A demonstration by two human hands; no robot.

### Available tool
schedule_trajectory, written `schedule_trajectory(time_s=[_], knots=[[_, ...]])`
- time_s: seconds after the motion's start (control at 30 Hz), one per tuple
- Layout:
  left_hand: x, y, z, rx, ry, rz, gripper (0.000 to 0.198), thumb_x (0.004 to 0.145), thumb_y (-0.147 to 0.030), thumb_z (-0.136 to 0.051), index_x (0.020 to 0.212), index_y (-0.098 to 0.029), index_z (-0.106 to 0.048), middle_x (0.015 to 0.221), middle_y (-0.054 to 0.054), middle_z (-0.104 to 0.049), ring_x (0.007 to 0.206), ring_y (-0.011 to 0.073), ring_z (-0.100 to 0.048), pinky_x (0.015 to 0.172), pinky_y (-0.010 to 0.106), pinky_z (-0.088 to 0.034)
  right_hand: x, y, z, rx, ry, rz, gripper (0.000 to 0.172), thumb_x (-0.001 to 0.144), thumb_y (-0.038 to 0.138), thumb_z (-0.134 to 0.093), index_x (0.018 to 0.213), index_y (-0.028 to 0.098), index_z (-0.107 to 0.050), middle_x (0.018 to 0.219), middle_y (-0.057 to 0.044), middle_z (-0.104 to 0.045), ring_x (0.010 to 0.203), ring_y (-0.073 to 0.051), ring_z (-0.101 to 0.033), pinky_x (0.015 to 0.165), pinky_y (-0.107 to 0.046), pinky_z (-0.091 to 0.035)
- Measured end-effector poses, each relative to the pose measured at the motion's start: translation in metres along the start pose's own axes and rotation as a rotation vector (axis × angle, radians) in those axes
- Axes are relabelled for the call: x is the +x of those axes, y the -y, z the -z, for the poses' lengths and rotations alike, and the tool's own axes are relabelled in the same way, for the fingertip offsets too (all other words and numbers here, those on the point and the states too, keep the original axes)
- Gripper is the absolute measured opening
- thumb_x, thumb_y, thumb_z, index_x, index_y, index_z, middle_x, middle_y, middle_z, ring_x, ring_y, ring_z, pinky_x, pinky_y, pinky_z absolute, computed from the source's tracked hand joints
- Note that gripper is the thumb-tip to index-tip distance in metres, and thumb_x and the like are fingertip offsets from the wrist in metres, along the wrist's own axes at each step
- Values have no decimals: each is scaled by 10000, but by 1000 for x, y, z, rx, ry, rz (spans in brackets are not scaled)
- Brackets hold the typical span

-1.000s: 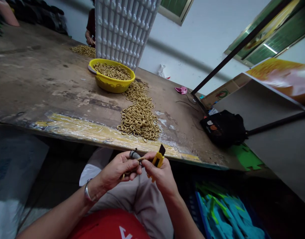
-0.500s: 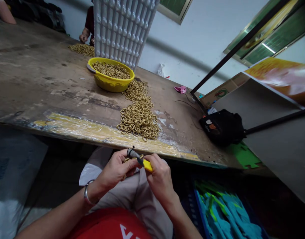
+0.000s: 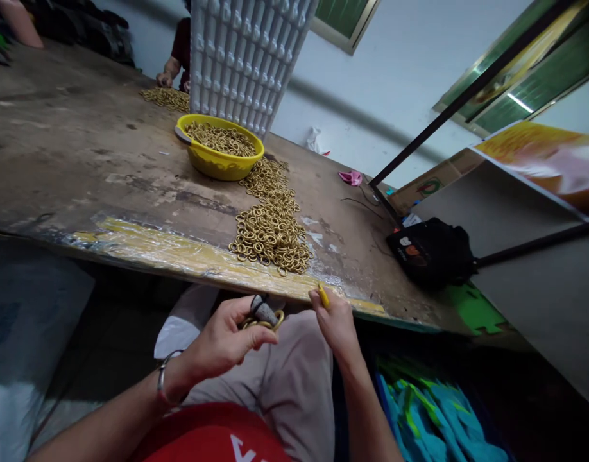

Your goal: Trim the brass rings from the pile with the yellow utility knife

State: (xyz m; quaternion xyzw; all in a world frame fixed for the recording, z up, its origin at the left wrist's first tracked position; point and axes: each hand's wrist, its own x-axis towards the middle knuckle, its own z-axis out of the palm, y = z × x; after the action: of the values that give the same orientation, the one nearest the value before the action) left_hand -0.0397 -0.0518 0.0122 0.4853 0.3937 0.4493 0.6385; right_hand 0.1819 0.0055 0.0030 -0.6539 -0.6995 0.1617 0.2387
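My left hand [image 3: 222,340] is closed around a few gold-coloured rings [image 3: 279,319] above my lap. A grey wrap [image 3: 264,312], tied with a dark band, covers one of its fingers. Off to the right, near the table edge, my right hand [image 3: 337,326] grips a small yellow-handled knife [image 3: 324,296]; its blade cannot be made out now. On the table just beyond my hands lies a heap of loose rings [image 3: 273,237]. It trails back to a yellow basin [image 3: 222,168] filled with more such rings.
Behind the basin stands a ribbed translucent panel [image 3: 246,64]. Across the table, another person's hand [image 3: 164,78] is at a second ring pile [image 3: 167,98]. A black bag [image 3: 432,253] lies to the right by a dark metal bar. Below right, a crate holds turquoise pieces [image 3: 434,417].
My right hand has drawn away rightward from the left hand with the yellow-handled knife. My left hand stays near its place, its rings and wrapped finger now more exposed.
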Motion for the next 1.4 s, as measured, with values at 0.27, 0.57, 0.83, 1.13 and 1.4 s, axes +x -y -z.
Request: schedule_trajectory(time_s=[0.27, 0.57, 0.83, 1.13, 1.4], knots=[[11, 18, 1, -136, 56, 72, 205, 809, -310, -686, 907, -146, -614, 638, -8, -576, 450, 64, -380, 362, 163, -263, -26, 54, 8, 716, 265, 268, 161, 871, 357, -642, 936, 228, -713, 830, -34, -634, 796, -191, -577, 744, -315, -446], [11, 25, 4, -317, 61, 164, 274, 821, -396, -673, 858, -131, -616, 581, -24, -518, 424, 43, -340, 390, 174, -199, -32, 46, 9, 664, 130, 258, 119, 891, 283, -620, 808, 219, -676, 769, -28, -612, 717, -170, -549, 679, -295, -427], [17, 30, 2, -722, 103, 314, 228, 784, -288, -724, 793, -142, -549, 616, -58, -441, 406, 4, -292, 364, 138, -142, -43, 44, 8, 565, 311, 407, 89, 891, 240, -624, 893, 216, -710, 813, -44, -650, 748, -175, -598, 680, -283, -455], [18, 35, 0, -767, 181, 429, 214, 776, -252, -725, 781, -125, -554, 657, -33, -486, 401, -2, -330, 360, 134, -121, -35, 41, 5, 542, 227, 350, 159, 917, 261, -577, 1020, 233, -695, 861, -49, -641, 779, -183, -605, 706, -283, -473], [26, 37, 11, -487, 202, 366, 403, 799, -505, -675, 769, -114, -579, 649, 1, -551, 391, 18, -365, 351, 175, -123, -27, 41, 0, 464, 283, 279, 160, 911, 317, -582, 802, 211, -631, 723, -2, -611, 629, -139, -534, 605, -238, -402]])
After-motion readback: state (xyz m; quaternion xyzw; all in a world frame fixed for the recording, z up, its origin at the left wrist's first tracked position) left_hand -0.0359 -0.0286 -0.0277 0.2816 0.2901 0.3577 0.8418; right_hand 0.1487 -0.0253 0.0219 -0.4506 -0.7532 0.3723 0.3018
